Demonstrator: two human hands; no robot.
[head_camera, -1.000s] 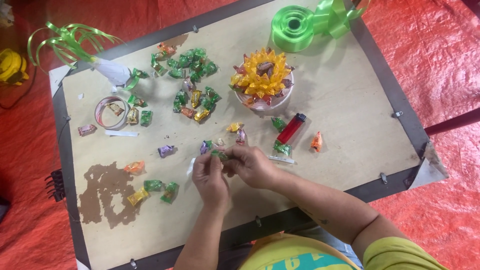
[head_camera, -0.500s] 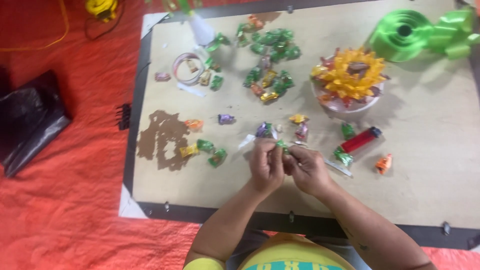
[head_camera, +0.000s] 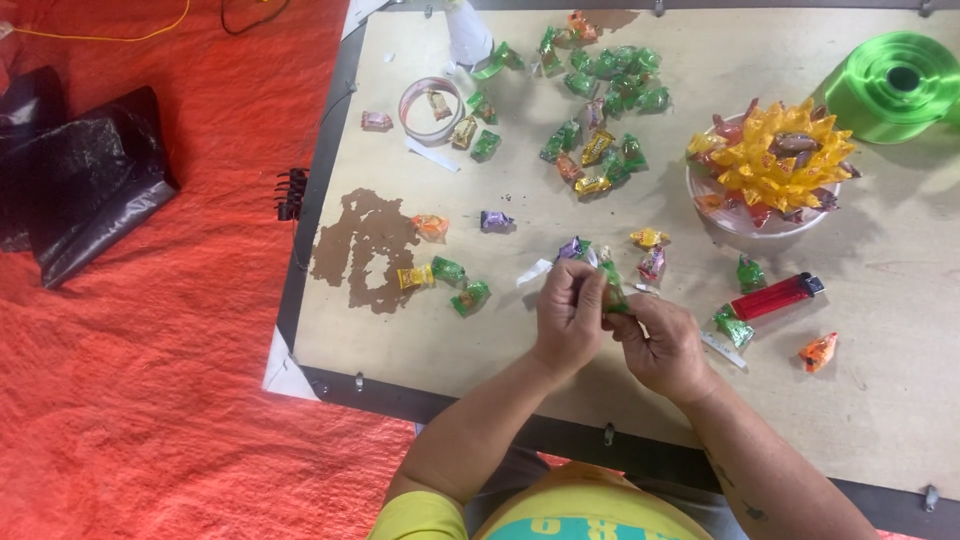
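— What is recorded, largest first?

— An orange tarp (head_camera: 150, 400) is laid under a wooden board (head_camera: 480, 340). A black bag (head_camera: 80, 180) is seen at the left, a roll of green ribbon (head_camera: 890, 85) at the far right corner. A white dish (head_camera: 745, 215) is filled with a yellow and orange candy flower (head_camera: 775, 155).

— And the hands?

— The left hand (head_camera: 568, 315) and right hand (head_camera: 660, 345) are met above the board's near edge. A green candy (head_camera: 612, 292) is pinched between the fingers of both, closed on it.

— Smaller items?

— A red lighter (head_camera: 775, 296) is noted just right of the hands; a tape ring (head_camera: 430, 105) and loose wrapped candies (head_camera: 600, 110) are scattered farther off.
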